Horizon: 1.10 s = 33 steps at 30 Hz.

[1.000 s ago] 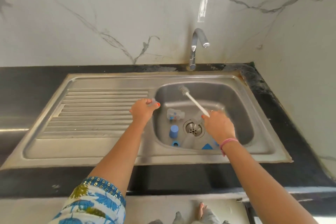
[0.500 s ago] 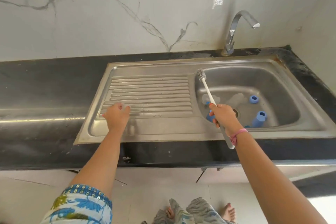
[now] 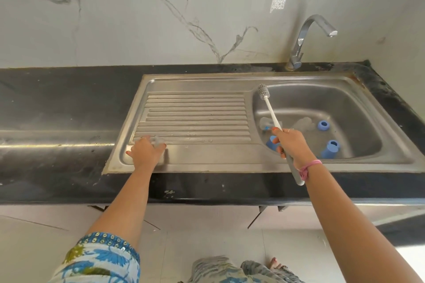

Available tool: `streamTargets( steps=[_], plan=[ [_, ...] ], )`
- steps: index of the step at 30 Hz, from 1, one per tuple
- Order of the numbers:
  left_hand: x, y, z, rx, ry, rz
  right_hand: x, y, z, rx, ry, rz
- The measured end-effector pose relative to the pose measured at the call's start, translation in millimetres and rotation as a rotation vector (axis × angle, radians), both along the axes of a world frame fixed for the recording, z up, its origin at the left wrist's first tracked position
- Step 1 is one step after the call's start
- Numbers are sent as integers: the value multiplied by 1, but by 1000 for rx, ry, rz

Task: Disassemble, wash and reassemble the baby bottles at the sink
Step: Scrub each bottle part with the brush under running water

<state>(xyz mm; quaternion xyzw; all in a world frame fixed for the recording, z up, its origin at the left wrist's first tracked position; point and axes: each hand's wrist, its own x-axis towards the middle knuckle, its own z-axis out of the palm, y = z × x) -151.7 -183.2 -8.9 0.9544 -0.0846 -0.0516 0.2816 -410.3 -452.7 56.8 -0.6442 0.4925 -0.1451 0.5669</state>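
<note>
Over basin, bottle brush (image 3: 271, 110) bristles up-left, handle toward person

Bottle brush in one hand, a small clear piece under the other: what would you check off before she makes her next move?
1. Bottle brush held firmly in right hand: ok.
2. Clear part on the drainboard under left hand: ok; released or not, cannot tell.
3. Blue collars within reach in the basin: ok.
4. Clear bottle lying in the basin: ok.
5. Faucet running: not ok, no water visible.
</note>
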Motion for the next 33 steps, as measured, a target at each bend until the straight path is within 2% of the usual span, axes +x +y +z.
streamTargets(
  steps=[5,11,17,27,33],
  plan=[
    [-6,-8,18,-84,-81,-56,-9,-10,-2,-9,6,-8],
    [-21,-46,35,-218,-56,-151,-23,-33,-3,-9,-16,-40],
    [-50,-117,44,-209,-96,-298,-49,-78,-9,-22,23,-40],
    [-123,-284,20,-168,-92,-489,-107,-205,-20,-144,288,217],
    [-172,-372,-10,-116,-12,-638,-135,-273,-20,-140,330,363]
  ],
)
